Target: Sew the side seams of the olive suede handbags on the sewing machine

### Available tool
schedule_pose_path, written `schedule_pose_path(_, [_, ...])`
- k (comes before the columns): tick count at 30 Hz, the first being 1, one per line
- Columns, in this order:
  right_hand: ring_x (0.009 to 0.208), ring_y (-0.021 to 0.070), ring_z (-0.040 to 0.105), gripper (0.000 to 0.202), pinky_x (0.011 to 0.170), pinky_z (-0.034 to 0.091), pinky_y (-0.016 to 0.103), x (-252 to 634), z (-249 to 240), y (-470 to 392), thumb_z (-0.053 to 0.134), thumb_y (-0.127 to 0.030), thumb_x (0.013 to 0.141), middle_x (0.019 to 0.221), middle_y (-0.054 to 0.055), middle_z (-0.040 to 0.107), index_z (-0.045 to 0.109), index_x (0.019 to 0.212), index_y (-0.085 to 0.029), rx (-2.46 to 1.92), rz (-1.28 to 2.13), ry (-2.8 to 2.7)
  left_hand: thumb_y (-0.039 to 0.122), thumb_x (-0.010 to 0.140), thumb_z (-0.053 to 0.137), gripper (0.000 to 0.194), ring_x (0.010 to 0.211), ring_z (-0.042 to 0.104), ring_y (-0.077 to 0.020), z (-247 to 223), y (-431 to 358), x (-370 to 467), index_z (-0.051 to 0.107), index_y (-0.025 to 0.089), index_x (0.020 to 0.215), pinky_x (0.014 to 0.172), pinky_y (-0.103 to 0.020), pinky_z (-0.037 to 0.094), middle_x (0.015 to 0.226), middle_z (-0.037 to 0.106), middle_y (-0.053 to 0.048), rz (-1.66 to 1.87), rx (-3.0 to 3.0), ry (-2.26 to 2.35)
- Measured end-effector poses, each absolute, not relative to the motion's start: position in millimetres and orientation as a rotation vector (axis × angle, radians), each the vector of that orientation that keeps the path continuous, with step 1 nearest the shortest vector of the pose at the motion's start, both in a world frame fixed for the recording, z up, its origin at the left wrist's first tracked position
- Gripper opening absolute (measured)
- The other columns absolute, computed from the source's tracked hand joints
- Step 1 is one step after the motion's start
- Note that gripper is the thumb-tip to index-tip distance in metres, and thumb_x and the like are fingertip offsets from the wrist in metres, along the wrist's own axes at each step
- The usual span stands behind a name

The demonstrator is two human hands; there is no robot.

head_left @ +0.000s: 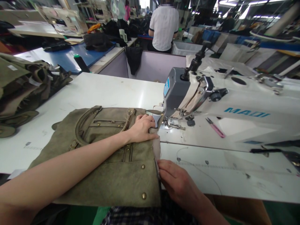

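Observation:
An olive-green bag panel (138, 175) with a rolled handle, zip and brass studs lies across the white sewing table, its right edge at the sewing machine (220, 106). My left hand (142, 128) presses down on the panel beside the presser foot (173, 123), thumb apart from the bent fingers. A small pale grey piece (156, 120) shows just past those fingers. Nearer to me, my right hand (175, 179) pinches the panel's right edge between thumb and fingers, where a pale lining strip (156, 148) shows. The right thumb is mostly hidden.
Pink-handled thread snips (215, 128) lie on the machine bed. A printed ruler scale (206, 164) runs along the table front. More olive pieces (21, 84) are heaped at left. A dark thread cone (81, 62) stands behind; a person in white (164, 26) is farther back.

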State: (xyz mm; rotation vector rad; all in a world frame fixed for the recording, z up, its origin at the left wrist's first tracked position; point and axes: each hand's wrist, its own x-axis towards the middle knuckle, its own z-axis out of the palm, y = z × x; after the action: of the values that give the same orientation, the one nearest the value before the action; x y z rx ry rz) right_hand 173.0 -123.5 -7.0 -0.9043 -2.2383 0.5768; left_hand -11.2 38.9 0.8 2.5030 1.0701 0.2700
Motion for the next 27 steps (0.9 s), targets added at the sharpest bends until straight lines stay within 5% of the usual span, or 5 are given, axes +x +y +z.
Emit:
schedule_pose_path(5, [0.113,0.0239,0.061,0.03,0.097,0.054,0.038,171,-8,-128,0.044,-0.004,0.088,0.111,0.015,0.069,0.063,0.109,-0.014,-0.94,0.55,-2.234,0.041,0.078,0.07,0.027,0.103,0.05,-0.0284,0,38,-11,0.065,0.016,0.087,0.098,-0.052,0.029,0.105,0.059,-0.008,0.282,2.498,1.065])
schedule_pose_path(9, [0.128,0.0299,0.051,0.046,0.112,0.039,0.052,172,-1,-136,0.051,-0.013,0.078,0.131,0.02,0.059,0.057,0.124,-0.009,-0.995,0.688,-2.317,0.034,0.075,0.069,0.021,0.103,0.051,-0.0286,0,39,-12,0.064,0.016,0.085,0.1,-0.052,0.029,0.104,0.058,-0.007,0.299,2.479,1.06])
schedule_pose_path(12, [0.131,0.0293,0.048,0.045,0.114,0.033,0.054,170,-4,-141,0.054,-0.015,0.083,0.132,0.019,0.059,0.056,0.127,-0.01,-1.025,0.629,-2.346,0.032,0.074,0.069,0.019,0.104,0.051,-0.0292,1,40,-12,0.064,0.015,0.082,0.102,-0.053,0.028,0.103,0.058,-0.007,0.3,2.456,1.051])
schedule_pose_path(23, [0.112,0.0248,0.06,0.031,0.104,0.05,0.038,174,-9,-110,0.038,-0.006,0.093,0.109,0.016,0.067,0.064,0.11,-0.012,-0.783,0.487,-2.379,0.029,0.078,0.065,0.017,0.107,0.05,-0.0301,-1,50,-9,0.062,0.015,0.088,0.102,-0.055,0.026,0.109,0.059,-0.01,0.326,2.473,1.044])
schedule_pose_path(27, [0.085,0.0231,0.062,0.036,0.078,0.058,0.032,187,-19,-63,0.033,-0.003,0.09,0.085,0.013,0.065,0.066,0.084,-0.014,-0.837,0.269,-2.454,0.026,0.076,0.065,0.015,0.111,0.048,-0.0332,-1,100,9,0.064,0.015,0.086,0.107,-0.058,0.021,0.111,0.058,-0.01,0.371,2.496,1.075])
